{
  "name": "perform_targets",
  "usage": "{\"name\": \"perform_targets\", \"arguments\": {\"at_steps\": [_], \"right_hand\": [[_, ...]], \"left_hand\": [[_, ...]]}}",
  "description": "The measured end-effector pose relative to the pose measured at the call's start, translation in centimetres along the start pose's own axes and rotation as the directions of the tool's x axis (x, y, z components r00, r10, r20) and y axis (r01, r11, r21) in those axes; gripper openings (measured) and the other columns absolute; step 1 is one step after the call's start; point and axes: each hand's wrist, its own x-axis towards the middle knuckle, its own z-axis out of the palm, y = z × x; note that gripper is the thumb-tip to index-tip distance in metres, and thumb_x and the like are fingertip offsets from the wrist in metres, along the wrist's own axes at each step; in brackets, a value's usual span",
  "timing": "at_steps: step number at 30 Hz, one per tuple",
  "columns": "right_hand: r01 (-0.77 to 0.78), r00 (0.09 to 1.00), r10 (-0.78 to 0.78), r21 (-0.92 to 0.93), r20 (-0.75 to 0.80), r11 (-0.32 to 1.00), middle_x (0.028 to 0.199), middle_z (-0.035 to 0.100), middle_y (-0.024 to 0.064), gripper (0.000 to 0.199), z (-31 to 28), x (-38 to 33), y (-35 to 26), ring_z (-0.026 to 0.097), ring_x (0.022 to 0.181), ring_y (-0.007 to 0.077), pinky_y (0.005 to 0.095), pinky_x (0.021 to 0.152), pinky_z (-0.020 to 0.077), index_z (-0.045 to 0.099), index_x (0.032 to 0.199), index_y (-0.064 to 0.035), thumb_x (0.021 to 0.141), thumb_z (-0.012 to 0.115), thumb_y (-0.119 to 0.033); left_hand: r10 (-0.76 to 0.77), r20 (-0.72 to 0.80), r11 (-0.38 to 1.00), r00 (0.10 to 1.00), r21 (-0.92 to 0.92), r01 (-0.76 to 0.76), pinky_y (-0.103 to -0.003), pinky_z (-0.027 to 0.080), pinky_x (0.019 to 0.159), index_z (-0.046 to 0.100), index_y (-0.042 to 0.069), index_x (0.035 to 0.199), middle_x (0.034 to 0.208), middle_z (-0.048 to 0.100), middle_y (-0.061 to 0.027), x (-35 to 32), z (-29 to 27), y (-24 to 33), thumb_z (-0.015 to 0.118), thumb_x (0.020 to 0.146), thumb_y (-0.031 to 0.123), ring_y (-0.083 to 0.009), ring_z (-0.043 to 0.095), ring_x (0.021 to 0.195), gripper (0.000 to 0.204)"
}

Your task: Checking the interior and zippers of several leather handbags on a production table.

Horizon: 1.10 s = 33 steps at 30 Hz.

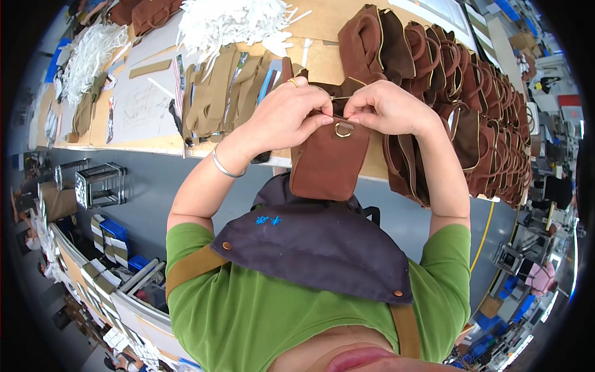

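Observation:
A reddish-brown handbag stands at the table's near edge, its end panel facing me. A metal D-ring hangs from a small tab near the top of that panel. My left hand pinches the bag's top edge left of the tab, fingers closed. On the other side of the tab my right hand pinches the same edge, its fingers closed too. Between the hands a strip of the gold zipper shows. The bag's far side is mostly hidden behind my hands.
Many similar brown bags crowd the right of the table. Left of my hands lie brown fabric strips, with a heap of white strips beyond. A metal stool stands on the floor at left, near a second bench.

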Motion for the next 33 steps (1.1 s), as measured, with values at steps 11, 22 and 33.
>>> {"name": "perform_targets", "arguments": {"at_steps": [11,22,33], "right_hand": [[-0.171,0.979,0.149,0.161,0.142,0.972,0.086,0.068,0.0090,0.017,-0.8,-0.4,-1.0,0.062,0.075,0.0203,0.0321,0.072,0.0514,0.070,0.101,-0.0030,0.086,0.067,-0.010],[-0.009,0.999,0.002,0.143,0.055,0.990,0.078,0.059,0.0020,0.009,0.6,-0.5,-0.4,0.050,0.068,0.0082,0.0253,0.059,0.0413,0.066,0.095,-0.0004,0.088,0.063,-0.005],[-0.017,0.998,0.031,0.244,-0.056,0.970,0.068,0.059,0.0030,0.014,1.4,-0.5,-0.1,0.050,0.058,0.0108,0.0287,0.056,0.0416,0.068,0.092,-0.0035,0.088,0.064,-0.017]], "left_hand": [[-0.008,0.038,0.999,0.999,0.033,0.007,-0.040,0.046,0.074,0.074,0.005,0.091,0.076,0.064,-0.0095,-0.6,-0.9,-0.9,0.069,0.086,0.017,-0.0290,0.055,0.078,0.014],[0.071,-0.054,0.997,0.996,0.024,-0.070,-0.039,0.041,0.071,0.069,0.005,0.085,0.072,0.057,-0.0085,-1.2,0.1,-1.5,0.068,0.087,0.015,-0.0287,0.050,0.074,0.010],[0.103,-0.011,0.951,0.995,0.295,-0.095,-0.045,0.034,0.091,0.069,0.014,0.088,0.112,0.052,-0.0008,-0.1,-1.3,-1.5,0.074,0.082,0.024,-0.0243,0.047,0.107,0.012]]}}
